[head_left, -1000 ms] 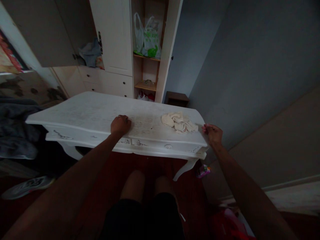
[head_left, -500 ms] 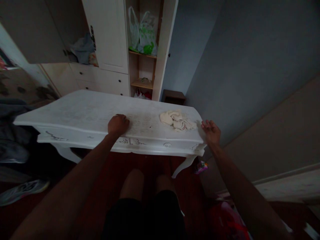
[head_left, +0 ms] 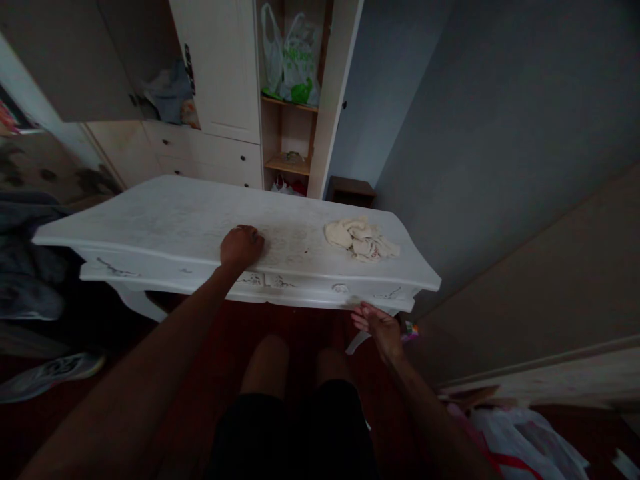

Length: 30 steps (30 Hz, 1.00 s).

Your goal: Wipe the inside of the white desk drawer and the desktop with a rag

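Note:
My left hand [head_left: 243, 247] rests closed on the top of a white table [head_left: 165, 210], by a patch of grey smudges. Whatever may be inside its curled fingers is hidden. My right hand [head_left: 377, 327] is at the table's front edge, just below the right drawer front [head_left: 320, 285], its fingers stretched out and holding nothing. Whether the fingertips touch the underside of the edge I cannot tell. A crumpled cream cloth [head_left: 360, 239] with a little red print lies on the right part of the tabletop.
Behind the table stands a white wardrobe [head_left: 227, 100] with an open door and plastic bags [head_left: 300, 63] on a shelf. A grey wall [head_left: 500, 133] is on the right. Bags [head_left: 525, 440] lie at lower right, a shoe [head_left: 55, 377] at lower left.
My right hand has left the table's right end and moved left and down to below the front edge. My left hand stays closed at the same place on the tabletop.

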Tool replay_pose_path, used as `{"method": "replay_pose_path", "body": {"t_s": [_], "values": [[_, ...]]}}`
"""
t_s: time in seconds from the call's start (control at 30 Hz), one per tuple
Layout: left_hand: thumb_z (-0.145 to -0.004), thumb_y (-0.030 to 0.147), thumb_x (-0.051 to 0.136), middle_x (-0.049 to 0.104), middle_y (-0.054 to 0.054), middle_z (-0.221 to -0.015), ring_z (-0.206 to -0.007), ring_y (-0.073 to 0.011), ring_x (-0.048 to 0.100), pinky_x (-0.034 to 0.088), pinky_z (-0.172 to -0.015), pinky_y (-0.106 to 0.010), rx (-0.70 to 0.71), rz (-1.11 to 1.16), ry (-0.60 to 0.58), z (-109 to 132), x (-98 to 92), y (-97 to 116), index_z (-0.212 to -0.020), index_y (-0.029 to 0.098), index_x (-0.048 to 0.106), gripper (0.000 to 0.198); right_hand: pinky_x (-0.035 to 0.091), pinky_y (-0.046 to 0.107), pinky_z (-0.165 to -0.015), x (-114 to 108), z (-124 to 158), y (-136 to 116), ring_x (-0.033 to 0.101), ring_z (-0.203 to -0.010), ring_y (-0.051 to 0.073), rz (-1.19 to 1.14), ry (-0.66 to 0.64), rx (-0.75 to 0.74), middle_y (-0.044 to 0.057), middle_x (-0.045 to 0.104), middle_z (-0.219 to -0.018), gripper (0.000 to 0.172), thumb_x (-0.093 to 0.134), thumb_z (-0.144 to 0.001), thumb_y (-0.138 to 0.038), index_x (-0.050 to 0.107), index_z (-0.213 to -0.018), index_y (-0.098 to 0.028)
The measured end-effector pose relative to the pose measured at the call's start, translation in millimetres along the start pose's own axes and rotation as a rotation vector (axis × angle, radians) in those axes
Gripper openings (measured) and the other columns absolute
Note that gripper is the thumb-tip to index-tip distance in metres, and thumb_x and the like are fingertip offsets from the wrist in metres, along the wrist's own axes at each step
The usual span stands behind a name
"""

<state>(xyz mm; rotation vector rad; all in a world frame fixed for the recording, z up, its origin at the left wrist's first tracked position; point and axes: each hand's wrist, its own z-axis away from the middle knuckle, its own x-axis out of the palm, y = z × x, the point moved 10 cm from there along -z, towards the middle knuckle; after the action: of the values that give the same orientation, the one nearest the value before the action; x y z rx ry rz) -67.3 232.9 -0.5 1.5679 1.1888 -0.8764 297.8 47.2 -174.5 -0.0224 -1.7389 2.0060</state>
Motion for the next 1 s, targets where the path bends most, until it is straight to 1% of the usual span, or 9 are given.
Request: {"method": "replay_pose_path", "body": {"t_s": [0.1,0.2,0.27,0.33,0.47,0.6,0.67,0.83,1.0], "values": [[-0.089,0.034,0.039,0.068,-0.017,-0.117,-0.107,-0.0289,0.064,0.050,-0.086,-0.036,-0.021,0.003,0.006,-0.5,0.0,-2.5,-0.108,0.016,0.072,0.041,0.058,0.041,-0.092,29.0,-5.8,7.0,0.075,-0.100,0.026,-0.037,-0.146,0.129,0.009,0.078,-0.108,0.039,0.088,-0.070,-0.042,0.072,-0.099,-0.021],[-0.089,0.035,0.040,0.068,-0.017,-0.117,-0.107,-0.0296,0.064,0.050,-0.086,-0.037,-0.035,-0.005,0.001,-0.8,0.9,-3.6,-0.108,0.017,0.071,0.041,0.056,0.042,-0.094,56.3,-13.3,12.0,0.072,-0.106,0.026,-0.089,-0.262,0.321,0.013,0.075,-0.115,0.037,0.079,-0.079,-0.049,0.069,-0.098,-0.018],[-0.089,0.034,0.040,0.068,-0.017,-0.118,-0.108,-0.0298,0.064,0.050,-0.086,-0.037,-0.036,-0.014,-0.009,-0.7,1.3,-2.9,-0.108,0.017,0.071,0.041,0.057,0.041,-0.089,72.1,-15.8,18.5,0.073,-0.104,0.026,-0.132,-0.305,0.471,0.016,0.074,-0.114,0.041,0.064,-0.090,-0.055,0.067,-0.099,-0.016],[-0.089,0.034,0.039,0.068,-0.017,-0.118,-0.107,-0.0298,0.064,0.051,-0.086,-0.037,-0.041,-0.019,-0.016,-0.4,1.4,-2.7,-0.109,0.017,0.071,0.041,0.058,0.036,-0.078,85.5,-17.5,24.7,0.074,-0.094,0.023,-0.189,-0.325,0.589,0.017,0.075,-0.108,0.044,0.050,-0.097,-0.054,0.065,-0.102,-0.013],[-0.089,0.034,0.041,0.068,-0.017,-0.119,-0.109,-0.0297,0.064,0.051,-0.088,-0.038,-0.048,0.001,-0.006,-0.6,1.2,-4.0,-0.111,0.017,0.071,0.041,0.051,0.026,-0.054,104.8,-20.9,33.0,0.071,-0.070,0.018,-0.310,-0.343,0.704,0.014,0.078,-0.095,0.036,0.048,-0.098,-0.041,0.064,-0.107,-0.010],[-0.089,0.035,0.041,0.068,-0.017,-0.118,-0.108,-0.0300,0.064,0.051,-0.089,-0.039,-0.044,0.017,0.012,-1.7,1.6,-5.4,-0.111,0.017,0.072,0.041,0.042,0.021,-0.043,109.4,-25.2,34.9,0.063,-0.052,0.014,-0.354,-0.310,0.697,0.009,0.077,-0.079,0.023,0.052,-0.093,-0.033,0.065,-0.095,-0.014],[-0.089,0.035,0.042,0.068,-0.017,-0.117,-0.108,-0.0302,0.064,0.052,-0.089,-0.039,-0.054,0.022,0.012,-2.0,1.4,-6.2,-0.110,0.017,0.072,0.041,0.040,0.021,-0.041,107.7,-24.9,35.4,0.061,-0.048,0.013,-0.332,-0.276,0.686,0.008,0.077,-0.075,0.023,0.052,-0.092,-0.033,0.065,-0.088,-0.015],[-0.089,0.034,0.042,0.068,-0.016,-0.119,-0.109,-0.0297,0.064,0.052,-0.089,-0.038,-0.069,0.009,0.010,-1.3,-1.5,-4.8,-0.111,0.017,0.072,0.040,0.045,0.022,-0.045,106.3,-7.5,37.4,0.063,-0.050,0.014,-0.293,-0.232,0.706,0.013,0.078,-0.081,0.024,0.051,-0.091,-0.032,0.065,-0.085,-0.014],[-0.090,0.033,0.040,0.067,-0.017,-0.119,-0.111,-0.0302,0.063,0.051,-0.090,-0.038,-0.064,-0.007,0.003,-0.7,-1.8,-2.9,-0.113,0.016,0.071,0.042,0.048,0.022,-0.047,103.8,22.7,38.5,0.064,-0.048,0.013,-0.278,-0.237,0.718,0.011,0.078,-0.078,0.029,0.047,-0.095,-0.032,0.065,-0.082,-0.014]]}}
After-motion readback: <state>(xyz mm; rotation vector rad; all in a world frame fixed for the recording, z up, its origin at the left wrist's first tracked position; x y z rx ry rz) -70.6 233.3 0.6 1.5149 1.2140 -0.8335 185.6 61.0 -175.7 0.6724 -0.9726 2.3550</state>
